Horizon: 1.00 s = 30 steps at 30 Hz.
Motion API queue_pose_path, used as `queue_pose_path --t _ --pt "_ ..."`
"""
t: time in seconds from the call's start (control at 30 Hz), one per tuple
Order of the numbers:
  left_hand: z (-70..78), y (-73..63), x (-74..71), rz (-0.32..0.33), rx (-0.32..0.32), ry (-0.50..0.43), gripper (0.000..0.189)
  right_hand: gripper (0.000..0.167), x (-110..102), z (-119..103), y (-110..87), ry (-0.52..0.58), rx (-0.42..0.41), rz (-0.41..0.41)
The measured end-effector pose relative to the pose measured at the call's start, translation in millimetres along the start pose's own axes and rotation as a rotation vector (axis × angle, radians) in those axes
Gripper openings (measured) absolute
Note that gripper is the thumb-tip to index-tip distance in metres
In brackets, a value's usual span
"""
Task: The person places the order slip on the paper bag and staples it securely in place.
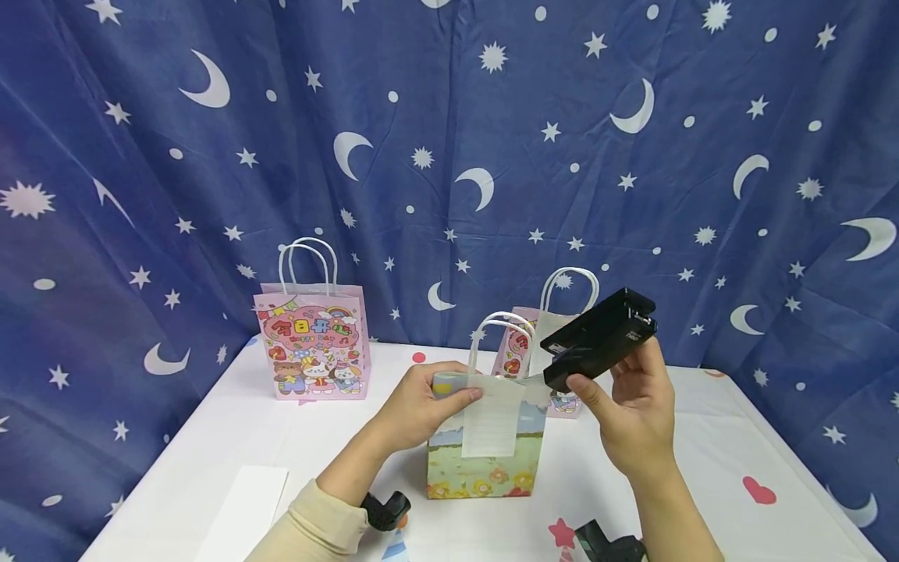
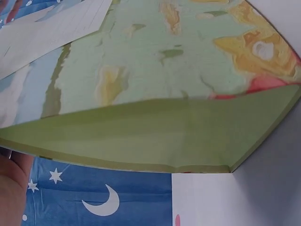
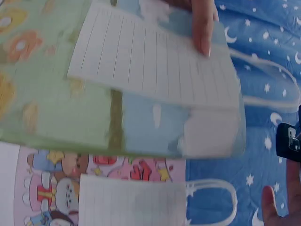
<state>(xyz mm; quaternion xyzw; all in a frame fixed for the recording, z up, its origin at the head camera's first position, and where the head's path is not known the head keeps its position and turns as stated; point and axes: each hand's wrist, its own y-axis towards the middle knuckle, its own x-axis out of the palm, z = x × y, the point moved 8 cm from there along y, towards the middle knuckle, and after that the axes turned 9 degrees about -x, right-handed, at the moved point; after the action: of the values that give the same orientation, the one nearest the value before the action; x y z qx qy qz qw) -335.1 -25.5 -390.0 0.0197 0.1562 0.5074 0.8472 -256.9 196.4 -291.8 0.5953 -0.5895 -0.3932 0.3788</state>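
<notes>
A paper gift bag (image 1: 485, 478) with painted flowers and white handles stands at the middle of the table. My left hand (image 1: 428, 402) pinches its top edge, the thumb pressing a lined paper slip (image 1: 492, 429) against the front. In the right wrist view the slip (image 3: 155, 61) hangs down from the bag's rim. My right hand (image 1: 641, 414) grips a black stapler (image 1: 600, 339), its jaws apart, tilted at the bag's upper right corner. Whether the stapler touches the bag I cannot tell. The left wrist view shows the bag's green side panel (image 2: 131, 136).
At the back left stands a pink cartoon gift bag (image 1: 312, 343). Another pink bag (image 1: 507, 355), with a lined slip (image 3: 131, 202) on its front, is partly hidden behind the flowered one. White paper (image 1: 246, 507) lies at the front left. A blue starry curtain (image 1: 435, 156) hangs behind.
</notes>
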Motion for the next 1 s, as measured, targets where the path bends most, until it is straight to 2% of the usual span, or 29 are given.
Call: queue_pose_path --t 0.2,0.37,0.57,0.8,1.0 --pt "-0.4 -0.3 -3.2 0.013 -0.008 -0.004 0.021 0.065 -15.0 13.9 -2.9 -0.108 0.174 -0.002" --pt "-0.3 -0.2 -2.8 0.009 -0.007 0.012 0.021 0.060 -26.8 24.5 -5.2 -0.191 0.309 -0.009" --pt "0.6 0.6 -3.2 0.014 0.002 0.029 0.020 0.053 -42.2 40.9 -10.1 -0.195 0.451 -0.004" --pt "-1.1 1.1 -2.9 0.010 -0.006 0.032 0.020 0.052 -60.7 61.2 -20.9 -0.118 0.656 0.111" --pt "-2.0 0.9 -3.0 0.009 -0.015 0.026 0.020 0.053 -76.6 77.2 -31.3 -0.208 0.819 0.137"
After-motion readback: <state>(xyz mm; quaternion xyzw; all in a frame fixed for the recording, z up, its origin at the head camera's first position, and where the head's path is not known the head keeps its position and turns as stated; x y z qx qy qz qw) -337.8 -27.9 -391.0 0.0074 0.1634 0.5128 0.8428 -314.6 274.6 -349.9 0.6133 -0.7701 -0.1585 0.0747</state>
